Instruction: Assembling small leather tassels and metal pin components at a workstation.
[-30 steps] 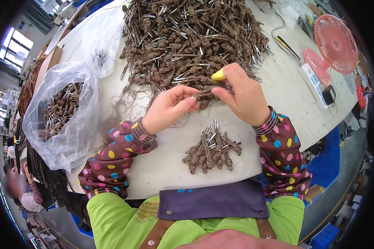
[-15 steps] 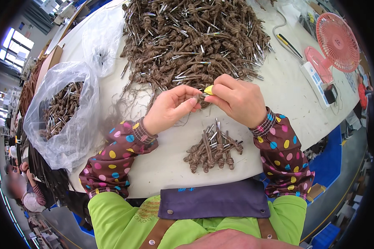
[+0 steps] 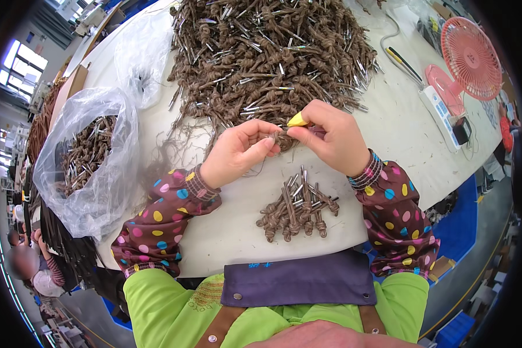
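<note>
Roughly at the table's middle, both hands met over one piece.
Left hand: the left hand (image 3: 238,151) was curled, thumb and fingertips pinched on one end of a knotted brown cord piece (image 3: 278,138).
Right hand: the right hand (image 3: 329,137) was clenched around the other end of that piece, a yellow finger cot (image 3: 297,120) showing on one fingertip.
Cord piece: held just above the white table (image 3: 388,133), at the near edge of the big heap, between the two hands; its details were too small to make out.
Big heap: a large pile of brown cord pieces with metal tips (image 3: 272,52) lay beyond the hands, covering the far part of the table.
Small pile: a small bundle of the same pieces (image 3: 296,206) lay on the table near the person's body, just below the hands and apart from them.
Bag: a clear plastic bag (image 3: 93,156) holding more such pieces stood at the left edge, well apart from the left hand.
Fan: a pink desk fan (image 3: 470,58) stood at the far right.
Sleeves: brown polka-dot sleeve covers (image 3: 156,223) wrapped both forearms.
</note>
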### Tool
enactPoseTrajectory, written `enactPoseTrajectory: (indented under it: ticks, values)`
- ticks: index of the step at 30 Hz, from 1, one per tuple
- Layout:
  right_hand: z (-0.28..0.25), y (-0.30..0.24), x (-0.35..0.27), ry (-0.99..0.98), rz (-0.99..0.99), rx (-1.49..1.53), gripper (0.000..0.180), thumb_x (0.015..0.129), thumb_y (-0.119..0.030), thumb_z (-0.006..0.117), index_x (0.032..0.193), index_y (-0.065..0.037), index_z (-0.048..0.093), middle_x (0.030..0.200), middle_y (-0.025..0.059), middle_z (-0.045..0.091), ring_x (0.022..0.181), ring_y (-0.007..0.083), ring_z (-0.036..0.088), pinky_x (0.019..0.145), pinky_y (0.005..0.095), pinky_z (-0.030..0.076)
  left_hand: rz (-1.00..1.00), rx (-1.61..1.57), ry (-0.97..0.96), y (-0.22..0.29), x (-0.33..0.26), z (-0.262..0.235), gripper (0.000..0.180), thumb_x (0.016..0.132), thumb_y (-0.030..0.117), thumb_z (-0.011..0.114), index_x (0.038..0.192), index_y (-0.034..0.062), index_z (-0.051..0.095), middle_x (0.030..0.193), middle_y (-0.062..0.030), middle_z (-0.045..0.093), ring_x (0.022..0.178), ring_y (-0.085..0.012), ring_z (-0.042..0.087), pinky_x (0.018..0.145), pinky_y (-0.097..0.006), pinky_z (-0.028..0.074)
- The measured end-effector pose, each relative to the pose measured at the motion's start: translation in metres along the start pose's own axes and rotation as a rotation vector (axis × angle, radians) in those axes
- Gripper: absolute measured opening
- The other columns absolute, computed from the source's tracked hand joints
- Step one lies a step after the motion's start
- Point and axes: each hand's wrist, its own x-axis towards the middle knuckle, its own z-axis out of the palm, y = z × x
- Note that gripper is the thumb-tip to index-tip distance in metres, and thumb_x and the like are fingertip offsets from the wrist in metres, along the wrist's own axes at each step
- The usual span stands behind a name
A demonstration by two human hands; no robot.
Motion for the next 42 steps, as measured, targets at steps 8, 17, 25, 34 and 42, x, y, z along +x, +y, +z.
enactPoseTrajectory:
  ticks: [8, 17, 25, 34, 42]
  values:
    - [-0.013, -0.003, 0.002, -0.095, 0.056, 0.011, 0.026, 0.078, -0.022, 0.071, 0.09, -0.002, 0.06, 0.078, 0.0071, 0.059, 0.067, 0.0195, 0.058, 0.06, 0.0283, 0.046, -0.055, -0.053, 0.001, -0.002, 0.001, -0.003, 0.028, 0.095, 0.015, 0.049, 0.117, -0.0012, 0.053, 0.093, -0.0036, 0.062, 0.087, -0.0085, 0.057, 0.081, -0.023, 0.046]
    - [-0.032, 0.005, -0.029, -0.127, 0.283, 0.036, 0.021, 0.077, -0.015, 0.072, 0.089, -0.003, 0.06, 0.072, 0.0061, 0.059, 0.058, 0.0134, 0.052, 0.056, 0.025, 0.044, 0.482, 0.953, 0.071, 0.005, -0.009, -0.002, 0.041, 0.084, 0.006, 0.059, 0.124, 0.0065, 0.051, 0.117, -0.0101, 0.056, 0.105, -0.0234, 0.055, 0.091, -0.035, 0.044]
    - [-0.005, -0.01, -0.059, -0.435, 0.119, 0.124, 0.021, 0.077, -0.015, 0.071, 0.089, -0.004, 0.058, 0.076, 0.0069, 0.059, 0.06, 0.0197, 0.055, 0.055, 0.0298, 0.045, 0.446, 1.403, -0.319, -0.018, -0.044, -0.022, 0.044, 0.084, 0.013, 0.054, 0.128, 0.0134, 0.049, 0.138, -0.0053, 0.045, 0.134, -0.0212, 0.034, 0.109, -0.045, 0.024]
    - [0.02, -0.022, -0.059, -0.526, -0.032, 0.106, 0.024, 0.077, -0.019, 0.069, 0.09, -0.004, 0.056, 0.077, 0.0097, 0.056, 0.07, 0.027, 0.057, 0.062, 0.0345, 0.046, 0.342, 1.462, 0.2, -0.004, -0.085, -0.077, 0.016, 0.078, 0.008, 0.06, 0.093, 0.0117, 0.064, 0.098, -0.001, 0.061, 0.094, -0.0218, 0.056, 0.087, -0.038, 0.042]
    - [0.006, -0.027, -0.008, -0.351, -0.092, 0.131, 0.026, 0.079, -0.017, 0.072, 0.096, -0.003, 0.059, 0.072, 0.0028, 0.052, 0.054, 0.011, 0.042, 0.051, 0.0247, 0.037, 0.32, 1.368, 0.235, 0.005, -0.04, -0.028, 0.016, 0.076, 0.013, 0.067, 0.092, 0.0112, 0.063, 0.089, -0.0061, 0.057, 0.09, -0.0244, 0.054, 0.085, -0.035, 0.038]
